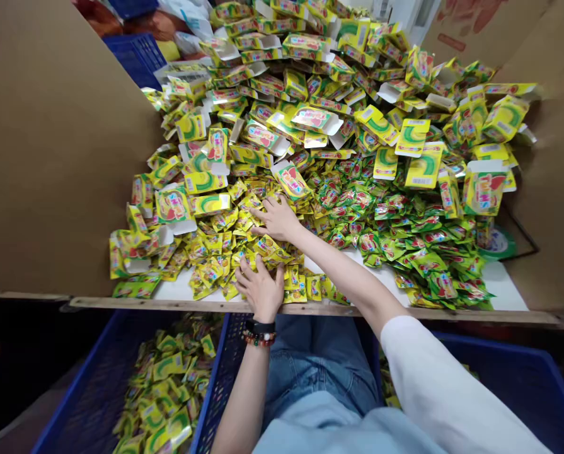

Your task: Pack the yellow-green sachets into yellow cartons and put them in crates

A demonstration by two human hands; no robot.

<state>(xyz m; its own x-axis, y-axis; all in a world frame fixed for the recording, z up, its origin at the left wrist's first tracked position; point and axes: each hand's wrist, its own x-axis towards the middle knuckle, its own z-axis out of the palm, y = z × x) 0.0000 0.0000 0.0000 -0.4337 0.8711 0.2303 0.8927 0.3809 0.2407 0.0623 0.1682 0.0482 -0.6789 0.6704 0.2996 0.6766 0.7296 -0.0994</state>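
Observation:
My left hand [261,289] lies with fingers spread on the small yellow candy packets [213,271] near the table's front edge. Farther in, my right hand [278,221] reaches across to the left, its fingers apart on the same yellow heap. Just beyond it leans a yellow and green carton [292,180] with an unfolded white flap. To the right of my right forearm is a pile of green candy packets [421,246]. Whatever is under my palms is hidden.
Many open cartons [310,120] are heaped behind the packets. Cardboard walls [59,151] flank the table [503,290]. Below its wooden edge stand a blue crate [210,378] with filled cartons at left and another blue crate [508,359] at right. A tape roll [498,243] lies at right.

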